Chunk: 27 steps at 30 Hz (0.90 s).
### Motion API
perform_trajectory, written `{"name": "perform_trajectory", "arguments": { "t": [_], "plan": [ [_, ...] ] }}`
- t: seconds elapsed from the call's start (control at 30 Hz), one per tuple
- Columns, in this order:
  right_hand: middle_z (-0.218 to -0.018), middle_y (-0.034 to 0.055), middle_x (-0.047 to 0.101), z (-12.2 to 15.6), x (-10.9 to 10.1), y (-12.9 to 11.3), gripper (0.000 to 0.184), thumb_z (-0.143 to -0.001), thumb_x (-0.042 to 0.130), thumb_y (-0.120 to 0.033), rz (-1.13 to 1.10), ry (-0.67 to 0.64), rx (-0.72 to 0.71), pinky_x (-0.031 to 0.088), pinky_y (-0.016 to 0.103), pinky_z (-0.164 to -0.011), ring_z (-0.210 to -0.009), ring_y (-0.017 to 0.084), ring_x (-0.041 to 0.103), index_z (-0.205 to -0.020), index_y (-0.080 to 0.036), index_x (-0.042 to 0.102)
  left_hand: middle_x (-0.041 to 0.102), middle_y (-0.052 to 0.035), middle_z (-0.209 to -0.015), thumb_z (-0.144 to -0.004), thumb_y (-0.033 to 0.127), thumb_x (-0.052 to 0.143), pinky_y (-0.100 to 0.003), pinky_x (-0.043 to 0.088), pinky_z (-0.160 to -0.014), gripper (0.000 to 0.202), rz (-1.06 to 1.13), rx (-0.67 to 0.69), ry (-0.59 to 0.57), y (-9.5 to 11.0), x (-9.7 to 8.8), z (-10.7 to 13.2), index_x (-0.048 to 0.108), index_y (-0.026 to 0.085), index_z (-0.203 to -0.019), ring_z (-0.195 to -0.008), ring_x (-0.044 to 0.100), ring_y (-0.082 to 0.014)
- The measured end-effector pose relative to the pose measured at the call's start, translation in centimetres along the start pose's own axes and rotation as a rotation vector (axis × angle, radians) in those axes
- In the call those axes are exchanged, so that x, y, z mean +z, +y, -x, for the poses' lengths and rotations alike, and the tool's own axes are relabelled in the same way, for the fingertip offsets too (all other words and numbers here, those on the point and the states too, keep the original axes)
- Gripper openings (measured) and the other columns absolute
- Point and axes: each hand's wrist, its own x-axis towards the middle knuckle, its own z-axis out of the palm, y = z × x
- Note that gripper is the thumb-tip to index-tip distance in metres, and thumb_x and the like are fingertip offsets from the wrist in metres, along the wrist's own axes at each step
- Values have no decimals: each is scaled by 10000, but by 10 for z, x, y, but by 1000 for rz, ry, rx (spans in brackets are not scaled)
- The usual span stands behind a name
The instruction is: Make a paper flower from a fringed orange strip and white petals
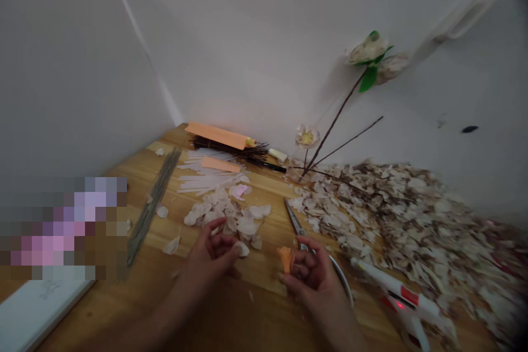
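Between the thumb and fingers of my left hand [214, 256] is a pale petal [242, 249]. My right hand [311, 272] pinches a small orange fringed flower centre [285, 258], its frilled end upward. Just beyond my left hand lies a loose pile of whitish petals [225, 209], with one pinkish piece [240, 191] among them. Scissors [293, 217] rest behind my right hand, which hides part of their handles. To the right of that hand stands a white and red glue gun [406, 294] with a red light lit.
A large heap of dried petals [396, 209] covers the table's right side. White sticks [198, 182], dark stems [231, 148] and orange paper strips [218, 136] lie at the back. Thin wires [154, 203] run along the left. A made flower [367, 52] leans by the wall.
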Motion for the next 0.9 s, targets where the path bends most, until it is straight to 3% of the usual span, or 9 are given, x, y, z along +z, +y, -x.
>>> {"name": "perform_trajectory", "arguments": {
  "t": [0.23, 0.4, 0.53, 0.67, 0.9],
  "plan": [
    [-747, -28, 639, -1, -1, -5, 524, -606, 780, -284, 28, 36, -6, 498, 200, -449, -613, 119, 589, -1011, -254, 449, 586, 39, -711, -482, 225, 796, -259, 524, -452, 668, 68, 97, 164, 19, -9, -10, 445, 201, -1050, -622, 619, -167],
    [-826, -16, 654, -2, 1, -3, 527, -558, 804, -294, 16, 119, -29, 543, 260, -508, -571, 122, 618, -976, -255, 484, 589, 29, -677, -500, 293, 792, -295, 529, -455, 658, 41, 31, 69, 8, 0, -1, 437, 187, -1044, -633, 628, -198],
    [-698, -69, 639, -2, 4, -2, 504, -539, 813, -291, -44, 201, -48, 540, 243, -540, -563, 115, 625, -939, -266, 509, 592, 21, -671, -518, 281, 785, -298, 527, -458, 648, 14, -8, 2, -5, 4, 3, 413, 181, -1039, -651, 619, -201],
    [-665, -71, 646, -1, 5, -4, 463, -539, 814, -288, -106, 224, -2, 540, 249, -564, -620, 142, 656, -896, -259, 520, 598, 16, -674, -531, 261, 774, -298, 525, -474, 612, 15, -81, -58, -15, 4, 4, 415, 184, -1020, -645, 626, -200],
    [-671, -48, 690, 3, 10, 11, 474, -543, 812, -273, -65, 200, 3, 511, 227, -526, -641, 148, 645, -900, -254, 501, 611, 38, -623, -533, 233, 762, -230, 469, -505, 558, -24, -93, -77, -28, 5, 4, 431, 183, -979, -561, 609, -141]
  ]
}}
